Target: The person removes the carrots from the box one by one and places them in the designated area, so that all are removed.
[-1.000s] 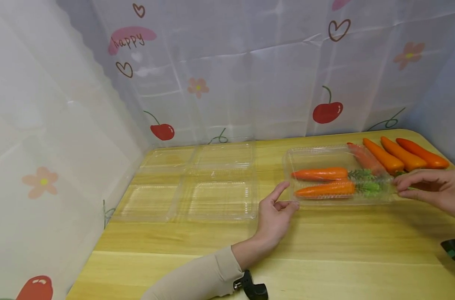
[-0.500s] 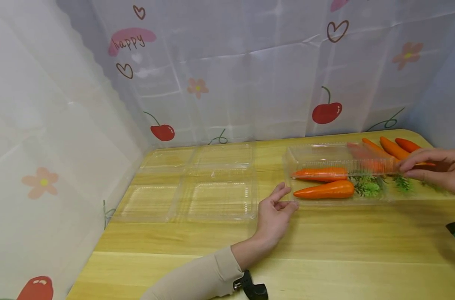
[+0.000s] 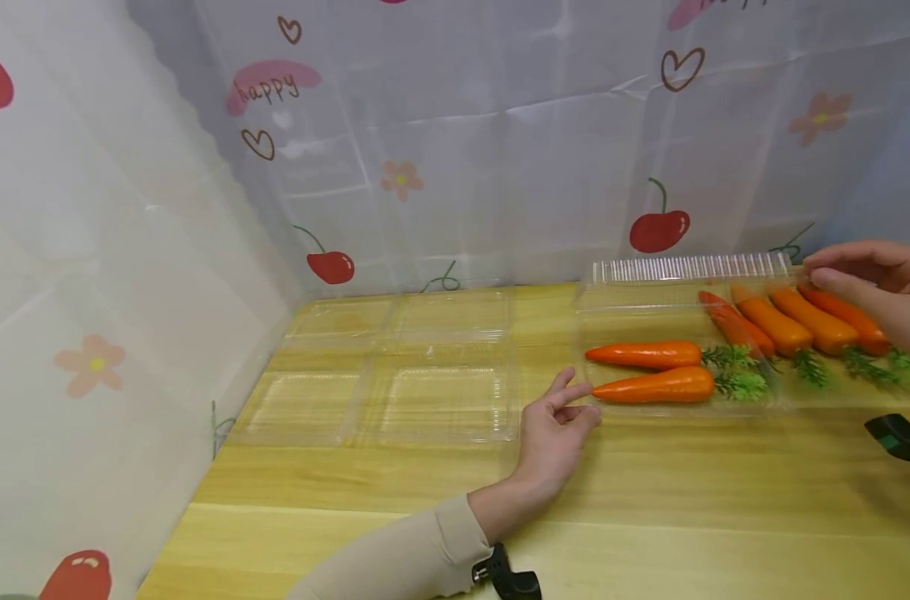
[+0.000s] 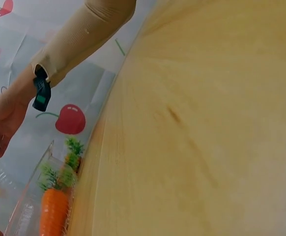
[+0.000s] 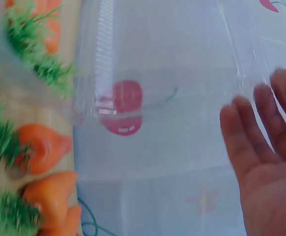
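Observation:
A clear plastic clamshell container (image 3: 672,410) lies on the table with two orange carrots inside, a front carrot (image 3: 653,387) and a rear carrot (image 3: 638,355), green tops pointing right. Its hinged lid (image 3: 691,267) is raised at the back. My left hand (image 3: 551,442) pinches the container's front left corner between thumb and finger. At the lid's right corner, my right hand (image 3: 886,287) holds the edge with its fingertips; in the right wrist view that hand (image 5: 266,147) is blurred beside the clear plastic. The left wrist view catches a container carrot (image 4: 53,211).
Right of and behind the container lie several more carrots (image 3: 826,321), one seen through the plastic. More clear containers (image 3: 440,437) stand lid-up on the left of the wooden table (image 3: 650,517). A printed curtain (image 3: 500,192) hangs behind and at the left side.
The lid has swung up and back from over the two carrots, my right hand rising with it. My left hand stays at the front left corner.

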A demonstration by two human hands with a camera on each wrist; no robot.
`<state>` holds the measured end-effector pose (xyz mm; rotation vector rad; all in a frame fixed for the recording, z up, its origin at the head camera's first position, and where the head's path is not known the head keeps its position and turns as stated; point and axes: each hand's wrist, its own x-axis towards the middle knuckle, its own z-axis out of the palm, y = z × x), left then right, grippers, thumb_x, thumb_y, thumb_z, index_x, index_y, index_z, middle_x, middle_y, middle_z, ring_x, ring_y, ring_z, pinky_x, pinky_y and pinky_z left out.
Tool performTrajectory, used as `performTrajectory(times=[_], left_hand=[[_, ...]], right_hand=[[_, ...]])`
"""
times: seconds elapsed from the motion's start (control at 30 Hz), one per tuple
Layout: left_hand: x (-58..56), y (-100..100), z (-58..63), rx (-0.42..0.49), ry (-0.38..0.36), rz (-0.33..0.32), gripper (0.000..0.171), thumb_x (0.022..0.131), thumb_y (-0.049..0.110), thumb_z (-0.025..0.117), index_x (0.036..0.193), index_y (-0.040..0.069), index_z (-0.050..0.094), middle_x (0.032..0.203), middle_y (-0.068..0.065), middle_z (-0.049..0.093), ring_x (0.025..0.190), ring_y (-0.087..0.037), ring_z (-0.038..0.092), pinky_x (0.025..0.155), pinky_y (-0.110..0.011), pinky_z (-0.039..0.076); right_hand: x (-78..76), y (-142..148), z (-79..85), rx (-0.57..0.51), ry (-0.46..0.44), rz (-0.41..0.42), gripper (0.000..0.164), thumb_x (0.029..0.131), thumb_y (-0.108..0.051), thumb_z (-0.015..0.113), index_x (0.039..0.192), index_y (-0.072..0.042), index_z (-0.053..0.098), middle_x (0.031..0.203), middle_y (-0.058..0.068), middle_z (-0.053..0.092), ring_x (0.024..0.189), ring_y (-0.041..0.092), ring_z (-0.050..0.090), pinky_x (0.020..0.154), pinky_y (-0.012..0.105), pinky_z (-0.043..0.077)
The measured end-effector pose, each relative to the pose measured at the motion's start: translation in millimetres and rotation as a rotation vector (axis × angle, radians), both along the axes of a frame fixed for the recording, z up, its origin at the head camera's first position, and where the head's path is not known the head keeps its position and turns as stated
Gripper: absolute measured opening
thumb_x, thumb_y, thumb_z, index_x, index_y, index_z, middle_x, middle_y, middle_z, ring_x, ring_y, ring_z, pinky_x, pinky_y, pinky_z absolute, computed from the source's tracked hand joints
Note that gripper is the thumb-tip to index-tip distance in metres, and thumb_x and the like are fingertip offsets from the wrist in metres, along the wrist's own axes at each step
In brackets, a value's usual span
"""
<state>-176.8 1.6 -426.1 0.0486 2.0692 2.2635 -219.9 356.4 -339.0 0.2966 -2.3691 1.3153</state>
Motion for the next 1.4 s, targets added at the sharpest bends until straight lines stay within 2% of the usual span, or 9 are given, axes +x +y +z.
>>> performTrajectory(times=[0.23, 0.53, 0.67, 0.8, 1.0, 1.1, 1.2, 1.27, 1.4], left_hand=[[-0.7, -1, -2.2, 0.011, 0.011, 0.004, 0.029, 0.088, -0.002, 0.073, 0.116, -0.001, 0.076, 0.155, -0.007, 0.053, 0.091, -0.01, 0.072, 0.077, -0.013, 0.057], [-3.7, 1, -3.8, 0.002, 0.017, 0.006, 0.024, 0.088, 0.001, 0.075, 0.112, 0.001, 0.078, 0.155, -0.006, 0.053, 0.09, -0.01, 0.074, 0.077, -0.014, 0.057], [-3.0, -1, -2.5, -0.005, 0.023, 0.009, 0.024, 0.088, -0.001, 0.074, 0.112, 0.001, 0.078, 0.154, -0.006, 0.054, 0.088, -0.009, 0.072, 0.078, -0.015, 0.058], [-2.8, 0, -2.2, -0.008, 0.015, 0.017, 0.023, 0.088, -0.001, 0.074, 0.111, 0.002, 0.078, 0.154, -0.004, 0.054, 0.087, -0.009, 0.068, 0.076, -0.013, 0.056], [-1.1, 1, -3.5, -0.005, 0.014, 0.02, 0.023, 0.089, -0.002, 0.072, 0.112, 0.002, 0.078, 0.154, -0.005, 0.054, 0.086, -0.008, 0.066, 0.075, -0.012, 0.055], [-1.0, 1, -3.5, -0.003, 0.014, 0.02, 0.023, 0.09, -0.002, 0.072, 0.112, 0.002, 0.078, 0.154, -0.006, 0.053, 0.086, -0.007, 0.066, 0.075, -0.012, 0.055], [-1.9, 1, -3.1, -0.006, 0.013, 0.023, 0.024, 0.09, -0.001, 0.071, 0.113, 0.003, 0.078, 0.154, -0.004, 0.054, 0.087, -0.007, 0.067, 0.075, -0.012, 0.054], [-2.2, 1, -2.9, -0.01, 0.016, 0.023, 0.024, 0.091, -0.001, 0.071, 0.113, 0.003, 0.078, 0.154, -0.003, 0.054, 0.087, -0.007, 0.068, 0.075, -0.012, 0.055], [-2.5, 1, -3.9, -0.01, 0.01, 0.016, 0.024, 0.091, 0.001, 0.072, 0.114, 0.004, 0.078, 0.154, -0.001, 0.054, 0.088, -0.007, 0.07, 0.075, -0.012, 0.055]], right_hand=[[-22.9, -15, 10.8, -0.073, -0.068, -0.039, 0.041, 0.108, -0.018, 0.051, 0.149, -0.023, 0.054, 0.118, -0.029, 0.058, 0.106, -0.012, 0.055, 0.091, 0.001, 0.039], [-49.9, -25, 5.3, -0.285, -0.036, 0.033, 0.054, 0.104, -0.008, 0.056, 0.156, -0.019, 0.047, 0.126, -0.019, 0.061, 0.105, -0.008, 0.062, 0.083, 0.001, 0.048], [-62.7, -24, 6.0, -0.253, -0.117, 0.054, 0.059, 0.106, -0.014, 0.055, 0.161, -0.025, 0.036, 0.131, -0.021, 0.057, 0.108, -0.01, 0.059, 0.082, 0.001, 0.048], [-73.8, -23, 2.5, -0.281, -0.203, 0.119, 0.063, 0.106, -0.015, 0.056, 0.163, -0.022, 0.031, 0.126, -0.023, 0.058, 0.105, -0.011, 0.061, 0.079, 0.004, 0.05], [-89.1, -27, -7.3, -0.162, -0.318, 0.076, 0.069, 0.107, -0.029, 0.053, 0.167, -0.019, 0.019, 0.121, -0.029, 0.051, 0.099, -0.015, 0.057, 0.077, 0.005, 0.051], [-96.1, -26, -11.8, -0.124, -0.374, 0.076, 0.074, 0.108, -0.033, 0.051, 0.167, -0.015, 0.012, 0.124, -0.026, 0.048, 0.099, -0.014, 0.053, 0.078, 0.006, 0.051], [-101.8, -25, -15.2, -0.095, -0.438, 0.092, 0.078, 0.108, -0.037, 0.049, 0.167, -0.012, 0.005, 0.144, -0.004, 0.047, 0.097, -0.016, 0.052, 0.077, 0.008, 0.051], [-104.9, -24, -17.1, -0.063, -0.488, 0.1, 0.082, 0.108, -0.043, 0.047, 0.167, -0.011, 0.0, 0.159, 0.011, 0.036, 0.095, -0.018, 0.051, 0.076, 0.008, 0.051], [-108.1, -25, -23.7, 0.008, -0.55, 0.109, 0.085, 0.107, -0.049, 0.044, 0.166, -0.011, -0.004, 0.166, 0.032, 0.017, 0.093, -0.017, 0.05, 0.075, 0.008, 0.051]])
